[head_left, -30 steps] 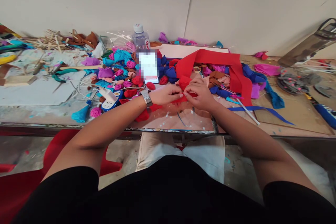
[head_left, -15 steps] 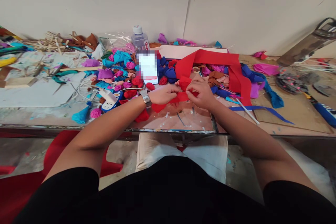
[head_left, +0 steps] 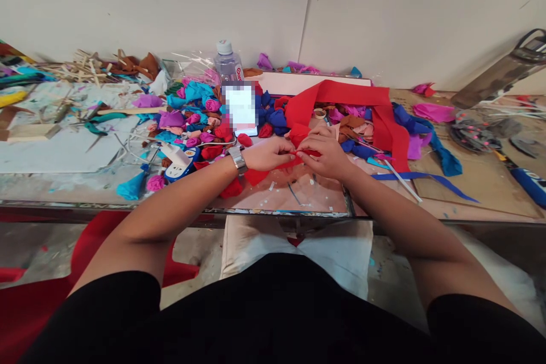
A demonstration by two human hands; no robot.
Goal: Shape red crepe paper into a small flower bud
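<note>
On the tabletop (head_left: 324,196), the bottle (head_left: 227,65) stands behind the phone (head_left: 241,105), between the wood sticks (head_left: 87,75) to the left and the flask (head_left: 497,75) far right. Before the phone and left of it lies the power socket (head_left: 176,171) (a charger (head_left: 173,153) on it), the pliers (head_left: 111,117) farther left.

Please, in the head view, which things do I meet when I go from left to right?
Green-handled pliers, blue-and-white power socket, clear bottle, left hand, right hand, tilted dark bottle.

Black short-sleeved top (head_left: 281,307), pale trousers, silvery wristwatch (head_left: 238,160) (metal, apparently).
</note>
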